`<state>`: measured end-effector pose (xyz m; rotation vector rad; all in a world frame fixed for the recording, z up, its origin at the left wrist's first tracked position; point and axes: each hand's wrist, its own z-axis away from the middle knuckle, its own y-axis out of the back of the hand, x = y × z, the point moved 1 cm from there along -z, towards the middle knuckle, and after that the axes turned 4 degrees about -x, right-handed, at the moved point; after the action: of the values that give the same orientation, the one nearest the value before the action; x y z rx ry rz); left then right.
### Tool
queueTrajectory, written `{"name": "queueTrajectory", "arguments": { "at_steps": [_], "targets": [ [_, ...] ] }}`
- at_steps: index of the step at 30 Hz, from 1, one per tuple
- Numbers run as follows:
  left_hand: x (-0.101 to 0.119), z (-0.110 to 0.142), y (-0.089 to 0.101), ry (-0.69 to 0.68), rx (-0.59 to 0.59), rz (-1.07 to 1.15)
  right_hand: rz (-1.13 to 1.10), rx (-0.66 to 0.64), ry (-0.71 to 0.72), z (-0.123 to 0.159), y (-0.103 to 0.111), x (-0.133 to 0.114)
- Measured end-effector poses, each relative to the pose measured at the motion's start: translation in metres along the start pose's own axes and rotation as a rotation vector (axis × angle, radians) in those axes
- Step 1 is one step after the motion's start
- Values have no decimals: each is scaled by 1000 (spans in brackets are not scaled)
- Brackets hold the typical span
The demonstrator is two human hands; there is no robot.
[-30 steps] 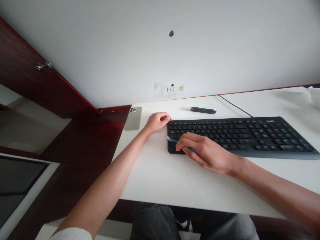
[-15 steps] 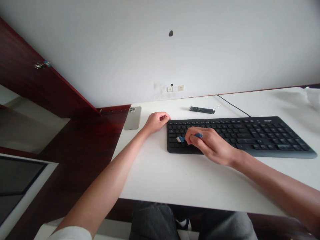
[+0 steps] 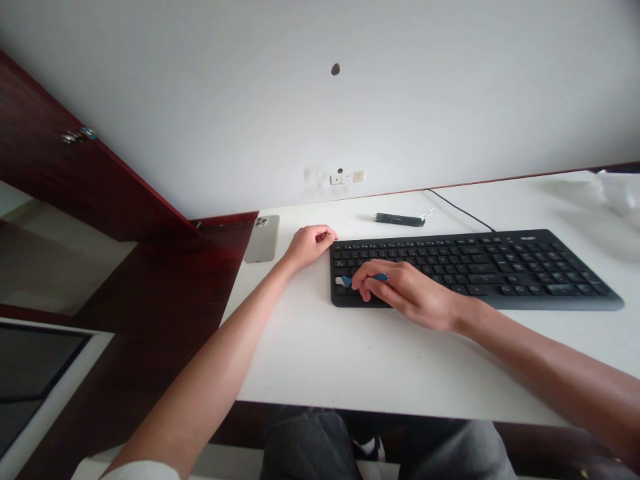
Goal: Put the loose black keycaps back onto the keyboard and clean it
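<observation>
A black keyboard [image 3: 480, 262] lies on the white desk. My right hand [image 3: 405, 290] is closed around a small blue brush [image 3: 345, 281], whose white bristles touch the keys at the keyboard's left end. The palm side of that hand and part of the brush handle are hidden. At the keyboard's upper left corner, my left hand [image 3: 311, 244] has its fingers curled, with thumb and fingertips against the edge.
Left of my left hand lies a phone [image 3: 263, 239], camera side up. Behind the keyboard is a dark multi-part tool [image 3: 400, 219] with thin metal pieces sticking out. A black cable [image 3: 460, 208] runs toward the wall. Something whitish [image 3: 620, 190] stands far right.
My right hand has moved the brush left across the keys, toward the keyboard's left edge. My left hand stays at the corner. The view has shifted slightly.
</observation>
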<state>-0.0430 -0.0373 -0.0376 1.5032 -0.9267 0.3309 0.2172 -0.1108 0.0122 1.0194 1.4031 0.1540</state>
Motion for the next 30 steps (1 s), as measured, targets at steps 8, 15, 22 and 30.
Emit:
{"name": "queueTrajectory", "arguments": {
  "at_steps": [8,15,22,30],
  "targets": [
    [-1,0,-1,27,7,6,71,240,-52,2,15,0],
    [0,1,0,19,8,3,55,102,19,2,14,0],
    [0,0,0,22,2,2,101,162,-29,5,19,6],
    [4,1,2,44,-11,-9,49,220,-14,4,19,6]
  ]
}}
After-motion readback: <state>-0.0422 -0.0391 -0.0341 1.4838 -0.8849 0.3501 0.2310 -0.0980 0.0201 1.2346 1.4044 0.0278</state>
